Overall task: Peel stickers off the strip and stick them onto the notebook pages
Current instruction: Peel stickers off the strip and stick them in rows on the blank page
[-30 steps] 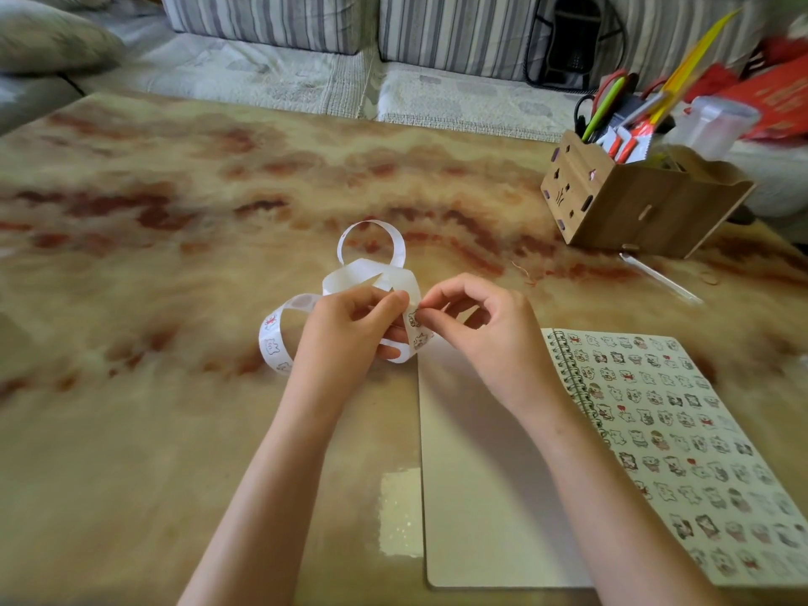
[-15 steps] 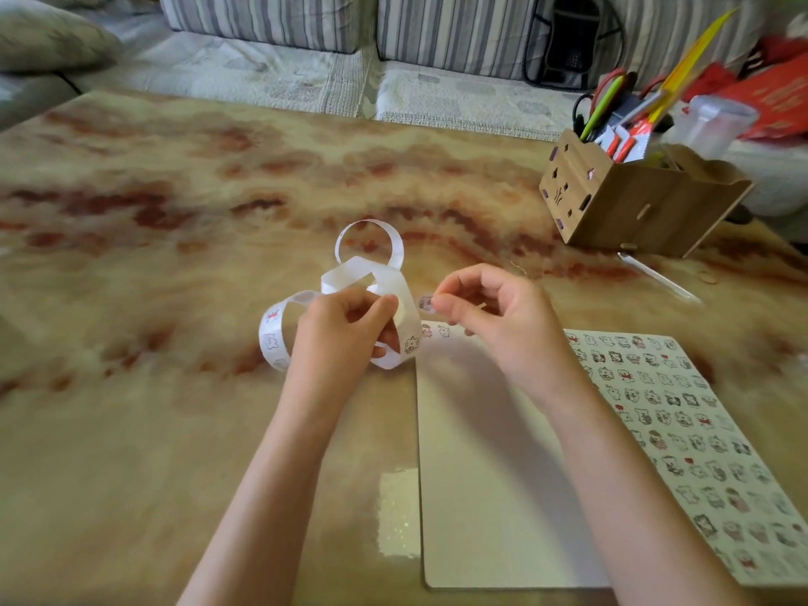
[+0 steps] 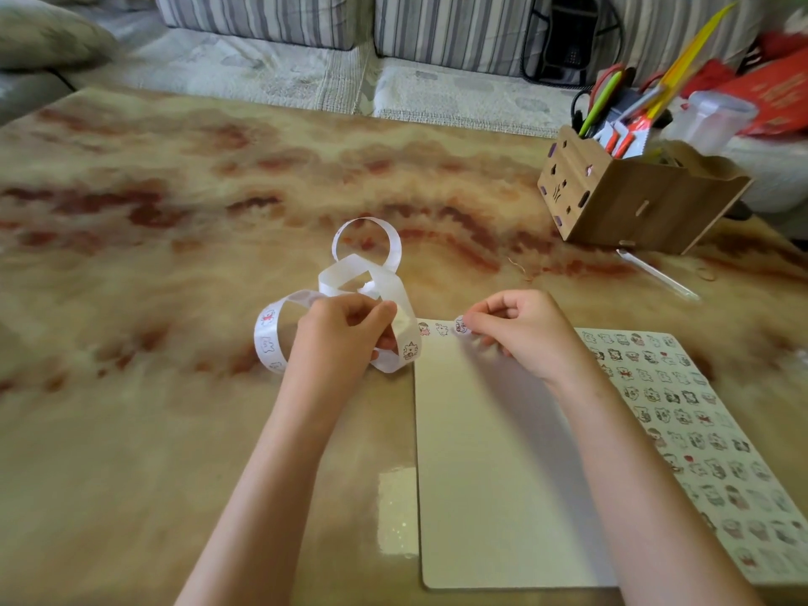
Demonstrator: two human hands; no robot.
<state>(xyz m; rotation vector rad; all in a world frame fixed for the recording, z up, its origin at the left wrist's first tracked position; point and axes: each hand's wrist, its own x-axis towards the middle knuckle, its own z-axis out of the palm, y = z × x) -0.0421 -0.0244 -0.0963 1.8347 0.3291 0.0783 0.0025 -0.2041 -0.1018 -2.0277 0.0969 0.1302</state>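
Since a second ago, my right hand has left the strip and moved right to the top edge of the open notebook; my left hand has held its position. Right hand: thumb and forefinger pinch one small white cartoon sticker, the remaining fingers curled under. That sticker sits at the upper edge of the cream blank left page; whether it already touches the paper I cannot tell. Two small printed stickers lie on the same edge, just left of the pinched one, in a row. Left hand: fingers curled round the long white looping paper sticker strip, gripping it just left of the notebook. The strip's coils stand up from the tan and rust marbled table, one loop to the left of my hand and others beyond it; printed figures show on its lower loops. The sticker-covered right page lies flat beside my right forearm, filled with rows of small figures. A brown cut-out wooden organiser box holding pens stands at the far right of the table, with a thin white stick lying near its base.
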